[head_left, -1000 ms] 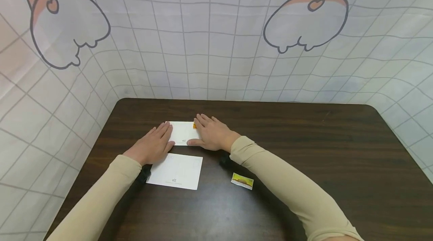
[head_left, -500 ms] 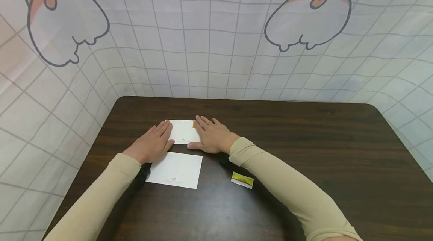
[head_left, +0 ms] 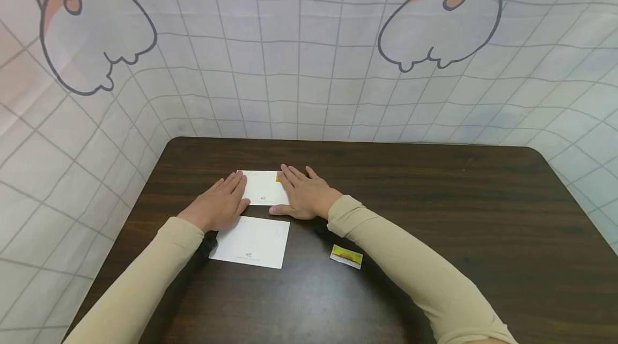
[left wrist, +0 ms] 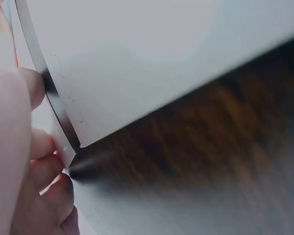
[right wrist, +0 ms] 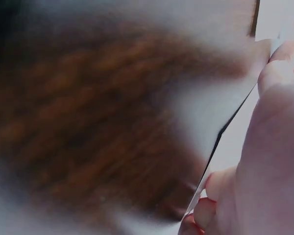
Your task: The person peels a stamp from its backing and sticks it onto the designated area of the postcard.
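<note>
Both hands lie flat on the far white envelope (head_left: 263,189), which has a small printed mark near its lower edge. The left hand (head_left: 215,203) covers the envelope's left end, fingers straight and together. On its right end rests the right hand (head_left: 305,194), thumb spread, partly covering an orange patch (head_left: 277,178) at the upper right corner. A second white envelope (head_left: 256,242) lies nearer, just below the left hand. Close up in the left wrist view, faint small outlines run along one edge of the nearer envelope (left wrist: 161,58). The right wrist view shows the right hand (right wrist: 255,147) against a white edge.
A small yellow and white card or packet (head_left: 346,256) lies beside the right forearm. Everything rests on a dark wood-grain table (head_left: 434,199). A white gridded curtain (head_left: 299,65) with cartoon animals hangs behind and at the sides.
Both hands stay in place on the far envelope. The head view has shifted only slightly.
</note>
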Available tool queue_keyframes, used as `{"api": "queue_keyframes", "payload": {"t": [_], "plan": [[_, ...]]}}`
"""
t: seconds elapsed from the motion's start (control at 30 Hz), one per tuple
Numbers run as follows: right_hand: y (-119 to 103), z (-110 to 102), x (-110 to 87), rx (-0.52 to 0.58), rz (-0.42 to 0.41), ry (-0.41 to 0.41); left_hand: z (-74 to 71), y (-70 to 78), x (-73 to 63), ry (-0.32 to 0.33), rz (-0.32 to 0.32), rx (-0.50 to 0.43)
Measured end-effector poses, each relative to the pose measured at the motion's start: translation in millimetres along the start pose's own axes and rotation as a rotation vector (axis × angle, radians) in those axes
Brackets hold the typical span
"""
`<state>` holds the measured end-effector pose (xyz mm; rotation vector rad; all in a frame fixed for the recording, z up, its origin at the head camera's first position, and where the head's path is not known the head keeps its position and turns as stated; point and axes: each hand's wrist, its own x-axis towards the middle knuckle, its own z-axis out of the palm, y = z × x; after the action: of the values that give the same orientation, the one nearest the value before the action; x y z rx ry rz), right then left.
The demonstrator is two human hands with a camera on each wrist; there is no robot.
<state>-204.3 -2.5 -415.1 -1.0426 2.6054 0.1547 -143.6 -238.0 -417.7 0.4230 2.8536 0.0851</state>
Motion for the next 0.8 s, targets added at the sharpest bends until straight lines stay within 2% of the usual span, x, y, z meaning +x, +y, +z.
{"api": "queue_keyframes", "payload": {"t": [0.3,0.8], "plan": [[3,2,-6.4,0.024,0.023,0.01,1.0,2.2,1.9,-0.012,-0.018,0.015],[0,6,-11.2,0.05,0.076,0.006,2.8,-1.9,0.2,0.01,0.008,0.019]]}}
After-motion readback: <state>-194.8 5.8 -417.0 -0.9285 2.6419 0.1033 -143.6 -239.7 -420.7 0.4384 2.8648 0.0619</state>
